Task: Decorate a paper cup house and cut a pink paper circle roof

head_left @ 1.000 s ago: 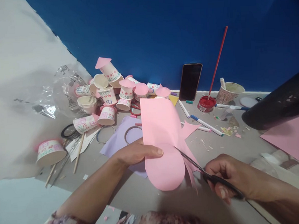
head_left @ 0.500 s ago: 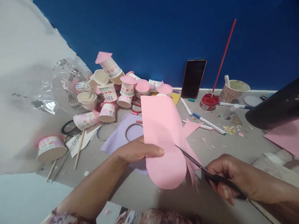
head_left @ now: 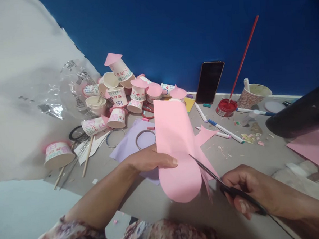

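Note:
My left hand (head_left: 153,159) grips a sheet of pink paper (head_left: 173,129) at its left edge, thumb on top and fingers hidden behind. The lower end of the sheet has a rounded outline. My right hand (head_left: 247,190) is closed around the black handles of a pair of scissors (head_left: 210,172). The blades point up and left, with their tips at the right side of the rounded part. Cut strips of pink paper hang beside the blades.
Decorated paper cups (head_left: 116,97) with pink cone tops are heaped at the back left. Purple paper (head_left: 123,143) and a tape roll (head_left: 145,139) lie left of the sheet. Markers (head_left: 225,130), a phone (head_left: 210,82), a red paint jar (head_left: 226,107) and a dark cylinder (head_left: 301,107) are on the right.
The whole scene has shifted slightly to the right in view. Hands, pink paper and scissors keep nearly the same positions relative to one another.

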Available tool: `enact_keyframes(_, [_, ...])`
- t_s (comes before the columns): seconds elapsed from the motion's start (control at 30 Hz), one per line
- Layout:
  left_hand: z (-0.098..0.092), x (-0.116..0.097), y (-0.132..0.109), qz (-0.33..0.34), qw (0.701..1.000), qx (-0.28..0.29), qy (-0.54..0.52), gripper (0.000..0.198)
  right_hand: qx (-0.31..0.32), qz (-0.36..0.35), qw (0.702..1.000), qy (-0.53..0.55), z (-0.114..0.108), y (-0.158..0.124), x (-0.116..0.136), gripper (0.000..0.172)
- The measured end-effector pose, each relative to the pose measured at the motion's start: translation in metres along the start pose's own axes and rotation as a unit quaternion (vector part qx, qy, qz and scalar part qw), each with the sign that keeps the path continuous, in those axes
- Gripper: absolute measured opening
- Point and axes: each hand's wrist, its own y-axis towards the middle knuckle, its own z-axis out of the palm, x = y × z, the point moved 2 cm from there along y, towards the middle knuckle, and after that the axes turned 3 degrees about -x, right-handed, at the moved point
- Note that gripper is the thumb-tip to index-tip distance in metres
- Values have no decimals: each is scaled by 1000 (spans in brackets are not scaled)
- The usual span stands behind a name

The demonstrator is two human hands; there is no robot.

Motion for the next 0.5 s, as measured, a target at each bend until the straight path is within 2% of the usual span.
enact_keyframes(0.13, [0, 0, 0, -7, 1000, 8, 9, 28, 0, 3, 1000, -1, -1, 0, -4, 39])
enact_keyframes(0.33, [2, 2, -1, -2, 999, 36, 15, 25, 11, -1, 1000, -4, -2, 1, -10, 29])
enact_keyframes(0.5, [3, 1, -2, -3, 999, 42, 14, 29, 24, 2, 1000, 13, -2, 1, -11, 36])
